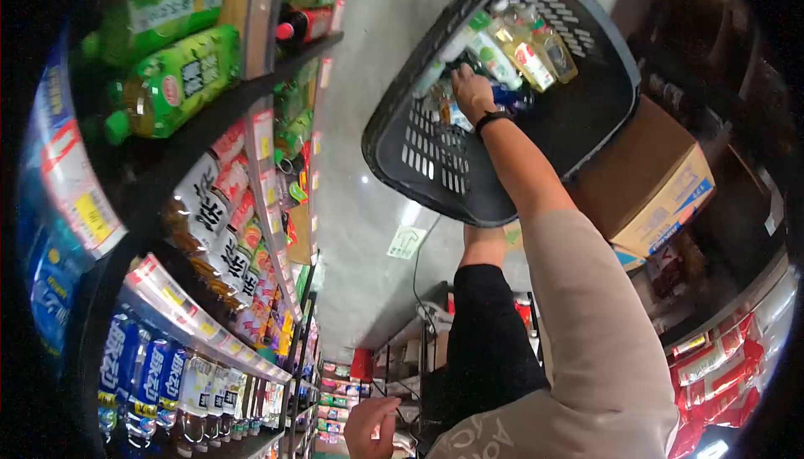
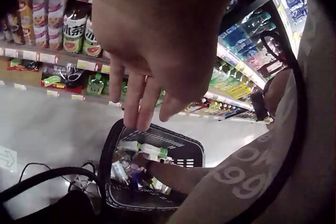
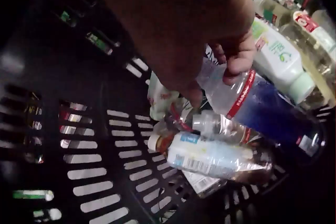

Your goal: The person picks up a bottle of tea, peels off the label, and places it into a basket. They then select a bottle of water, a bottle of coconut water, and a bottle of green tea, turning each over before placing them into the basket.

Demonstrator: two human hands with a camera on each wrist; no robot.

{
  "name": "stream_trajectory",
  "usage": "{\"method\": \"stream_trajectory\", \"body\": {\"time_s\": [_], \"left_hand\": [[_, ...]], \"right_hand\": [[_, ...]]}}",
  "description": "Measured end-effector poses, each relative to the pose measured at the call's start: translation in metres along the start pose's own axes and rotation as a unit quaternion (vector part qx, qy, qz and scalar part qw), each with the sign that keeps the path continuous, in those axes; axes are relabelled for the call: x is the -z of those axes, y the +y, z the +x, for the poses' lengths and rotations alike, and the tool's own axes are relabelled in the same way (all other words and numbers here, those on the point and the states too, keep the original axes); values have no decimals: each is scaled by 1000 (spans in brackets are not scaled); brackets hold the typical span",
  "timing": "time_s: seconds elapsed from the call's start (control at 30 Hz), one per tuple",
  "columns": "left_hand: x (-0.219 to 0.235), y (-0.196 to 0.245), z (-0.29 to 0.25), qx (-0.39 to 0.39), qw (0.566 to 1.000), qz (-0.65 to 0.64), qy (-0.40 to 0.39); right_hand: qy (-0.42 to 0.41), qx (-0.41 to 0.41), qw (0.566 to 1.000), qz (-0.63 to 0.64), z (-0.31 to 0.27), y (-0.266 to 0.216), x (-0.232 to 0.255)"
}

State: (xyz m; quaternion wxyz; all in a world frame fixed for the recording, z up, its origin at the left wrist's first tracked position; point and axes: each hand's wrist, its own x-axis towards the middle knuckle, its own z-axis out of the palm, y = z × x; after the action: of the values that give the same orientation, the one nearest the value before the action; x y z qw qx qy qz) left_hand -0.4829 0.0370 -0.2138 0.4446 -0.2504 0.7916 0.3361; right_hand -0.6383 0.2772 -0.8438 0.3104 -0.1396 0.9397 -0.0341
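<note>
My right hand (image 1: 472,93) reaches down into a black shopping basket (image 1: 553,136) on the floor. Seen from the right wrist, its fingers curl round the upper part of a clear bottle with a dark blue bottom and a red band (image 3: 278,113). Below that lies a bottle with a pale blue label (image 3: 202,153), and beside it a white bottle with a pale green cap (image 3: 278,56). Yellowish bottles (image 1: 559,55) lie at the basket's far side. My left hand (image 2: 157,50) hangs away from the basket, fingers loosely extended, holding nothing.
Store shelves (image 1: 138,208) line the left, with green-labelled bottles (image 1: 180,82), blue drinks (image 1: 142,375) and snack packets. On the right, an open cardboard box (image 1: 662,191) stands close to the basket. A dark cable (image 1: 419,266) runs along the floor.
</note>
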Motion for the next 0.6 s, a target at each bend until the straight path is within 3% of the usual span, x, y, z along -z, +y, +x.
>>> {"method": "stream_trajectory", "body": {"time_s": [0.07, 0.1, 0.13, 0.2, 0.23, 0.27, 0.3, 0.33, 0.4, 0.43, 0.47, 0.53, 0.57, 0.6], "left_hand": [[-3, -10, -16, 68, 997, -46, -2], [-2, 0, -10, 117, 989, -87, -8], [-5, 1, -9, 94, 994, -59, 8], [-2, 14, -3, 37, 999, -33, -4], [-3, 15, -12, 57, 992, -115, 14], [2, 17, -26, 16, 998, -64, 11], [6, 20, -39, -27, 999, -15, 25], [4, 22, -39, -79, 994, 35, 70], [12, 31, -52, -149, 978, -57, 132], [18, 33, -66, -148, 974, -80, 153], [21, 26, -84, -173, 967, -57, 179], [17, 6, -109, -231, 950, -10, 209], [15, 2, -122, -221, 943, -28, 248], [9, -8, -132, -243, 932, -21, 269]], "right_hand": [[-140, 27, 985, -102, -10, -14, 4], [-64, 3, 993, -103, -15, -15, -41], [-114, 9, 992, -48, -24, -22, 3], [-67, 31, 997, -13, -49, -25, 9], [-31, 21, 998, -40, -67, -29, 17], [-49, 9, 995, 92, -84, -20, 17], [26, 102, 992, 70, -109, -6, 9], [183, 149, 970, 55, -121, 8, 11], [-17, -8, 980, 197, -140, -6, 137], [0, -29, 978, 205, -145, -6, 146], [-53, 37, 993, 102, -104, -38, 140], [-67, -60, 950, 300, -132, 23, 124], [-60, -109, 912, 391, -143, 50, 118], [-57, -105, 969, 214, -151, 62, 115]]}}
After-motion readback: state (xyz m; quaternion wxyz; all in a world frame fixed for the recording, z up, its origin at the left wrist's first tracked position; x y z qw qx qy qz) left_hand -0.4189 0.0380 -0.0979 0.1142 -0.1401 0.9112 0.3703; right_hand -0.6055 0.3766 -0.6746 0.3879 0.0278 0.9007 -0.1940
